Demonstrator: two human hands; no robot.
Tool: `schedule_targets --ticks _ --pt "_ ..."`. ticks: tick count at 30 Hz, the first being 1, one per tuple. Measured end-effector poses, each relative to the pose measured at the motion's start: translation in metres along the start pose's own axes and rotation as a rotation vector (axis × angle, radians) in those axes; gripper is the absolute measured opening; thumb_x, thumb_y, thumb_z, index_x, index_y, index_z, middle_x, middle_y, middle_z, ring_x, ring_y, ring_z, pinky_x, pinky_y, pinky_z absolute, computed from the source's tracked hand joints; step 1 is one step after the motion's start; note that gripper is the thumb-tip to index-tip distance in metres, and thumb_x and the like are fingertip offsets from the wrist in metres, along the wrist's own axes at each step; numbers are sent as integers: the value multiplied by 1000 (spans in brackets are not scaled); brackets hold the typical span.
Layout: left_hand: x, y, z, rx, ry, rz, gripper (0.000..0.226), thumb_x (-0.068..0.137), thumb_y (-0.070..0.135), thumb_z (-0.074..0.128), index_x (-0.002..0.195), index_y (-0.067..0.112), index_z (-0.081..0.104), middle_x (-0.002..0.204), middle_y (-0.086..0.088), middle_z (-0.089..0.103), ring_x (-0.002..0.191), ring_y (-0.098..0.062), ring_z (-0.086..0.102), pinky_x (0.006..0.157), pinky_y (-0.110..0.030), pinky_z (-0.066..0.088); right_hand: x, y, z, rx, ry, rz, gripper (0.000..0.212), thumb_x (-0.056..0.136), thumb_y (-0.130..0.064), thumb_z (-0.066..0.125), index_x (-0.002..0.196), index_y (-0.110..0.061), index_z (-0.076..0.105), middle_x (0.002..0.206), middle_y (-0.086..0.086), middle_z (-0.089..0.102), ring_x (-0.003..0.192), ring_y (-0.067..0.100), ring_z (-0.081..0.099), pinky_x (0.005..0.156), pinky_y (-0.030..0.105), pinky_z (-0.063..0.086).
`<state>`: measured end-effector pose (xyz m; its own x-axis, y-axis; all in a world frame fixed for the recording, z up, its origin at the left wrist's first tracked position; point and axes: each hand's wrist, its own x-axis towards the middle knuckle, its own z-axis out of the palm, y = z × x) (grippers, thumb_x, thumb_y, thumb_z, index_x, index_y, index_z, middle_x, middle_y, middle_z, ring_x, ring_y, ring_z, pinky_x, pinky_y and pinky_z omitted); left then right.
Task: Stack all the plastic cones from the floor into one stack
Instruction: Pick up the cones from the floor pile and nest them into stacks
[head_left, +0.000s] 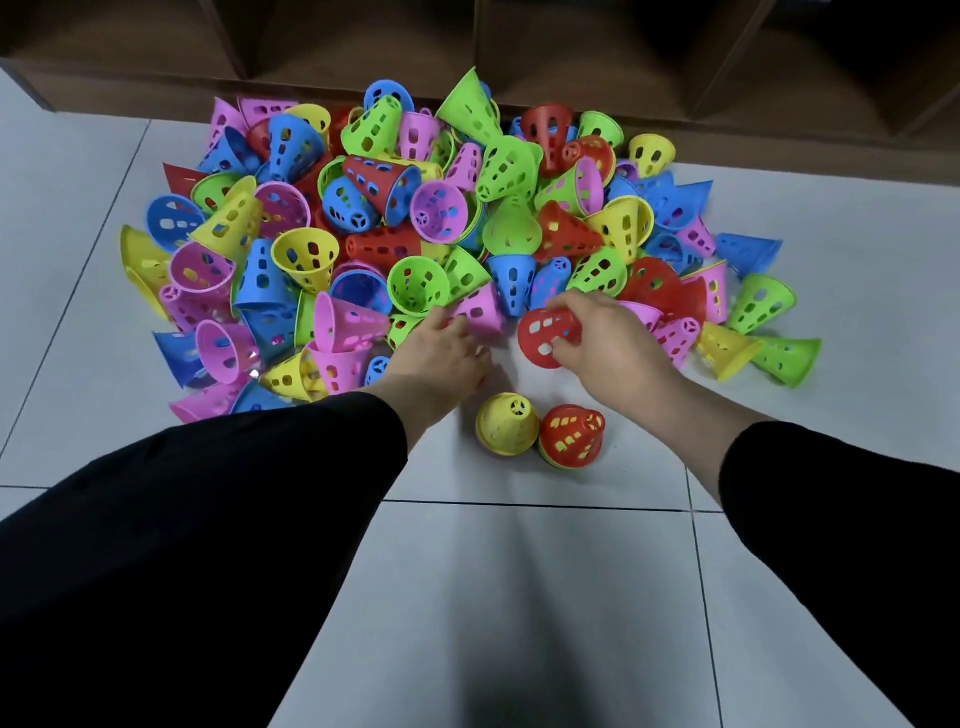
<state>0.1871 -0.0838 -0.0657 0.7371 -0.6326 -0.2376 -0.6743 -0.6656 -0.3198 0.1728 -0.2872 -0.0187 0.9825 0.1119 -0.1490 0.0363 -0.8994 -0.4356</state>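
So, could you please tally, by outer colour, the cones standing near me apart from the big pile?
yellow cone: 1
red-topped stack: 1, cones nested under it not countable
total: 2

A heap of perforated plastic cones (441, 218) in five colours lies jumbled on the floor; my stack (571, 436) stands upright nearby.

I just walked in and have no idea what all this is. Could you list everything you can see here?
Pile of perforated plastic cones: too many to count; pink, blue, green, yellow, red; on the floor against the shelf.
Upright yellow plastic cone: one, nearest the person.
Red-topped cone stack: one, red over yellow, beside it.
Dark wooden shelf unit: one, behind the pile.
Pale tiled floor: grey-white.
Left hand: on a pink cone.
Right hand: holding a red cone.
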Motion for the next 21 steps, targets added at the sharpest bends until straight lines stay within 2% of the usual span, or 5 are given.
schedule_targets --ticks 5,8,11,17,21 --pt "-2 -3 -17 -250 108 -140 53 96 26 53 146 24 38 130 -6 54 119 -30 47 95 -43 37 -33 1 -36 117 74 -15 41 85 -19 69 125 -21 62 117 3 58 90 18 58 86 32 50" --pt "-20 1 -36 -798 351 -317 64 88 35 68 144 21 41 123 -5 55 109 -26 49 90 -37 41 -56 0 -53 65 17 -39 39 82 -25 69 121 -24 63 112 -4 56 76 8 54 77 28 45" --pt "-48 16 -50 -1222 451 -295 65 82 38 74 137 23 44 122 4 52 110 -12 48 90 -24 40 -77 -4 -57 13 -32 -70 39 80 -29 69 119 -26 63 108 -5 57 76 4 56 74 30 46" --pt "-63 58 -54 -1263 235 -239 37 86 24 71 118 19 53 114 0 60 104 -21 57 90 -34 45 -96 -2 -14 -187 -262 -55 38 89 -26 65 126 -19 60 116 8 55 104 30 60 91 40 47" --pt "-60 70 -49 -960 13 -310 30 91 17 55 120 21 49 119 -6 55 106 -32 56 84 -44 49 -98 14 5 -174 -241 12 40 96 -23 60 135 -19 55 124 9 57 111 32 59 95 39 46"
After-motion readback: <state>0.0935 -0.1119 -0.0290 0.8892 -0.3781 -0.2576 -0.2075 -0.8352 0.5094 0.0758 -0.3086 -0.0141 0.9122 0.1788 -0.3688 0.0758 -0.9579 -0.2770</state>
